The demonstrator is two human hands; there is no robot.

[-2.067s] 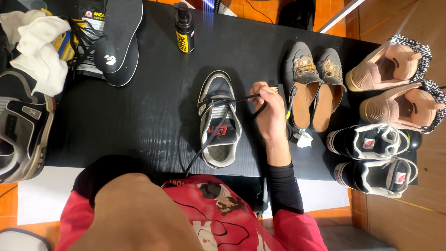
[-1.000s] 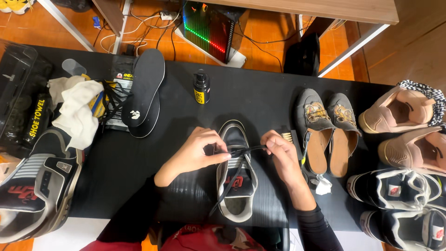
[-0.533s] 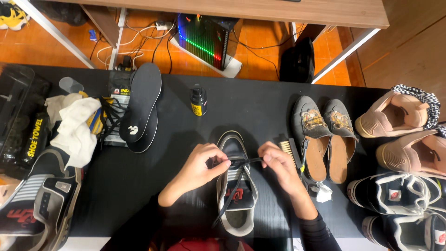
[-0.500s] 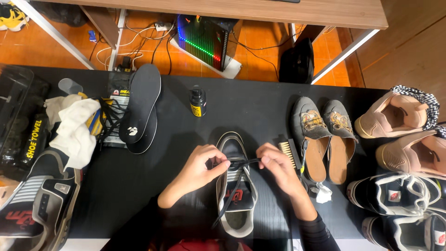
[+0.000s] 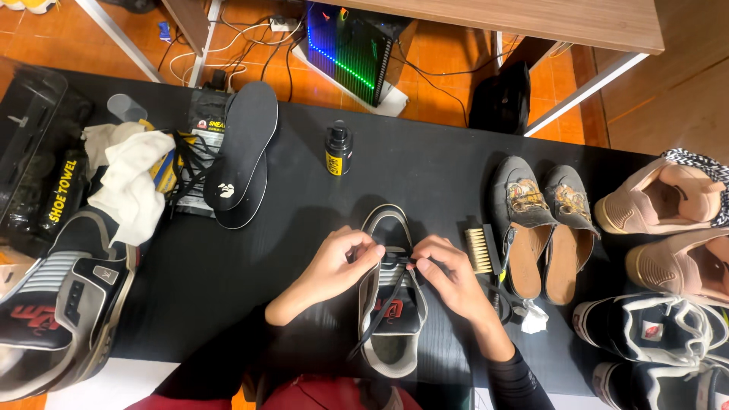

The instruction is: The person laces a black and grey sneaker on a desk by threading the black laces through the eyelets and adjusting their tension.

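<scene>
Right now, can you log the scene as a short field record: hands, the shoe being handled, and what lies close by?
left hand: pinching the black lace at the shoe's front eyelets
right hand: gripping the same lace from the other side
shoe: grey-and-black sneaker, toe pointing away, on the black table
right of shoe: small bristle brush, grey slip-on pair
behind shoe: small black bottle

black-yellow bottle (image 5: 338, 149), black pouch (image 5: 205, 125) left

The single head view looks steeply down, close over the black table (image 5: 425, 171).
</scene>
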